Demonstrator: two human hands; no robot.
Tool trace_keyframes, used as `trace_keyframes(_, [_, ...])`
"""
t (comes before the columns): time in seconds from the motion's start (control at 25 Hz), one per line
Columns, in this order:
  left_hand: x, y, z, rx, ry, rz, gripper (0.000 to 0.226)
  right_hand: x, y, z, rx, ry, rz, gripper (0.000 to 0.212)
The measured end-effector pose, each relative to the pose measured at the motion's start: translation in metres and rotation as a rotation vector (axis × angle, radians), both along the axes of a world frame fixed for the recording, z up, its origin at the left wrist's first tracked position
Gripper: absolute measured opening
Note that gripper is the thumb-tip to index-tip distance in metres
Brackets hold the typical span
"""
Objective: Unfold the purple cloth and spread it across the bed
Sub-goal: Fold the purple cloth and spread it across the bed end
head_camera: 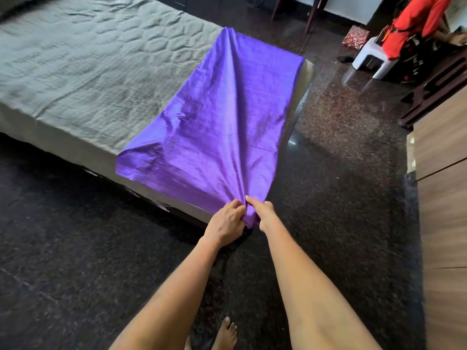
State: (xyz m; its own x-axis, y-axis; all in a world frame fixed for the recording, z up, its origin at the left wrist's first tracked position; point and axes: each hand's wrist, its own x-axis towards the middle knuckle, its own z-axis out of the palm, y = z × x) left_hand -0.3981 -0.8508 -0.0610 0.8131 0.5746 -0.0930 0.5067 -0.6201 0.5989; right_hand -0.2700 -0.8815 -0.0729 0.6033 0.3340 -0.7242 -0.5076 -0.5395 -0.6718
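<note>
Purple cloth [217,117] draped over bed [83,72] corner, near edge bunched in grip of left hand [227,221] and right hand [262,213]; pulling risks dragging it floorward.

Purple cloth [217,117] near edge bunched, hidden inside both hands [246,213].

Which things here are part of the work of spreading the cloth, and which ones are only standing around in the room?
Part of the job:
purple cloth
bed
left hand and right hand, both gripping the cloth's near edge

Only standing around:
white stool
orange garment
wooden cabinet
patterned cushion
</note>
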Motion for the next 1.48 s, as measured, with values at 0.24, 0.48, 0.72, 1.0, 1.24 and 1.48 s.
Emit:
trace_keyframes(0.24, [-0.007, 0.002, 0.007, 0.055, 0.186, 0.009, 0.085, -0.011, 0.001, 0.020, 0.087, 0.084, 0.109, 0.024])
trace_keyframes(0.48, [-0.006, 0.021, 0.034, -0.174, -0.131, 0.244, 0.021, -0.012, 0.006, 0.034, 0.099, -0.058, 0.096, 0.042])
trace_keyframes(0.72, [0.000, 0.045, 0.071, -0.550, -0.330, 0.584, 0.014, -0.014, 0.013, 0.056, 0.205, -0.008, -0.079, 0.044])
trace_keyframes(1.0, [-0.011, 0.113, 0.119, -0.193, -0.481, 0.798, 0.029, -0.021, 0.038, 0.070, 0.169, -0.052, 0.073, 0.027])
trace_keyframes(1.24, [-0.012, 0.095, 0.098, -0.150, -0.175, 0.248, 0.023, -0.027, 0.076, 0.092, 0.417, 0.205, 0.014, 0.066])
trace_keyframes(1.48, [0.001, 0.087, 0.076, -0.375, -0.029, -0.031, 0.016, -0.013, 0.040, 0.059, 0.224, 0.083, -0.163, 0.047])
